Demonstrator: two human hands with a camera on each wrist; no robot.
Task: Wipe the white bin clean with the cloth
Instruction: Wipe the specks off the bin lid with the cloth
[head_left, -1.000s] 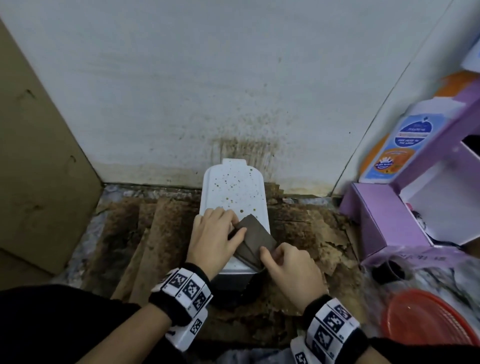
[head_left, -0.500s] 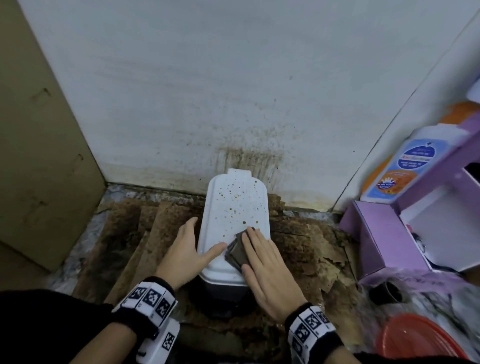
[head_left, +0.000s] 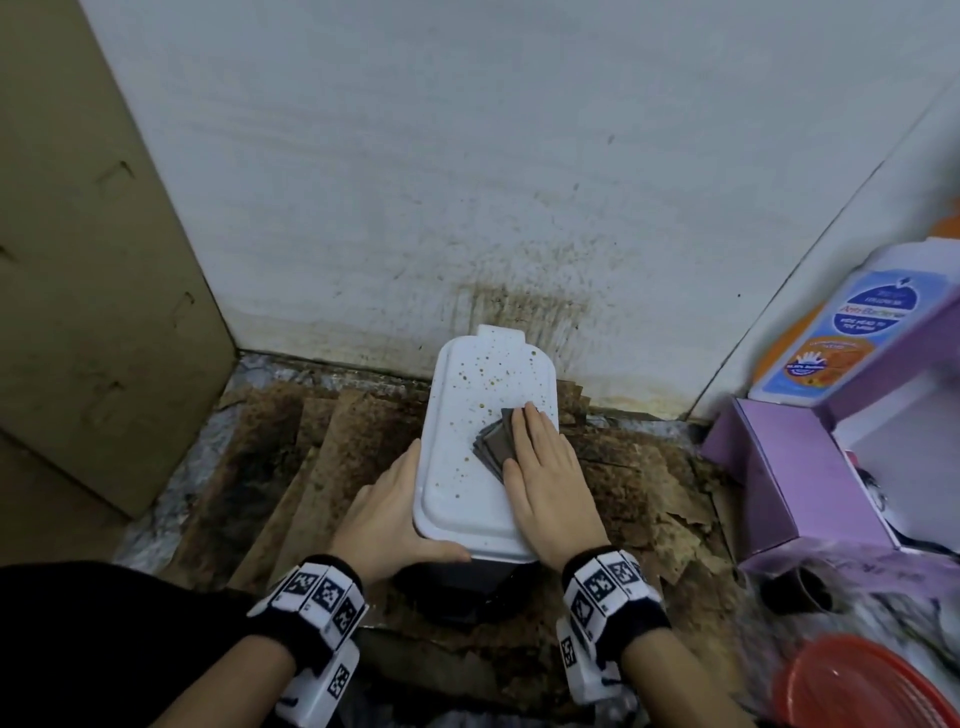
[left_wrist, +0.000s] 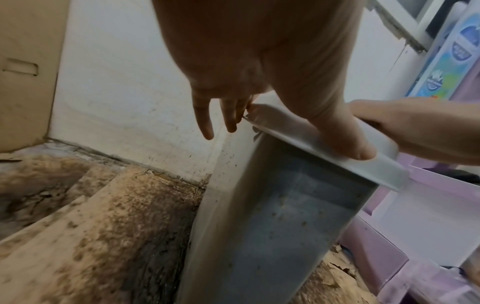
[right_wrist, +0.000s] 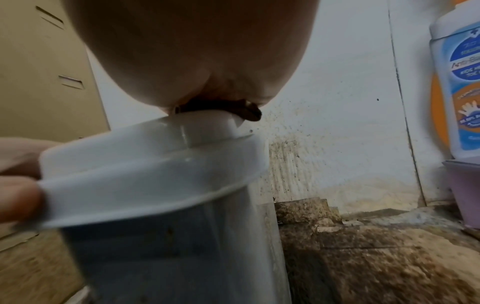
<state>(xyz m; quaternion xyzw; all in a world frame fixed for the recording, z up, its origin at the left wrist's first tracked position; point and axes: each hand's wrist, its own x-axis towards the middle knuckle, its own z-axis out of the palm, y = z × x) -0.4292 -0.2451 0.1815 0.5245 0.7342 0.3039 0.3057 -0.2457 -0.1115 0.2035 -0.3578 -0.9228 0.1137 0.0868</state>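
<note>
So the white bin (head_left: 483, 447) is standing on the floor right up against the far wall (head_left: 467, 156), sitting on some really grubby, stained brown cardboard (head_left: 332, 457), and its lid is shut and covered in little brown specks, mostly on the far half. The right hand (head_left: 550, 483) is lying flat on the right side of the lid with straight fingers, pressing a folded dark brown cloth (head_left: 496, 441) down onto it, and you can see the cloth poking out to the left of the fingers. From the right wrist view only a dark bit of the cloth shows under the palm. The left hand (head_left: 395, 514) is bracing the bin at its near left corner, thumb hooked along the near edge of the lid and fingers laid along the left side, so it's loosely clamped on the lid rim rather than flat. Both wrists have black bands with black-and-white marker tags. The wall behind the bin has a brown streaky splatter patch. Off to the left there's a big cardboard box (head_left: 88, 291), to the right a purple box (head_left: 789, 467) with a blue and orange bottle (head_left: 852, 338) beside it, and a red basket (head_left: 857, 686) in the near right corner
</note>
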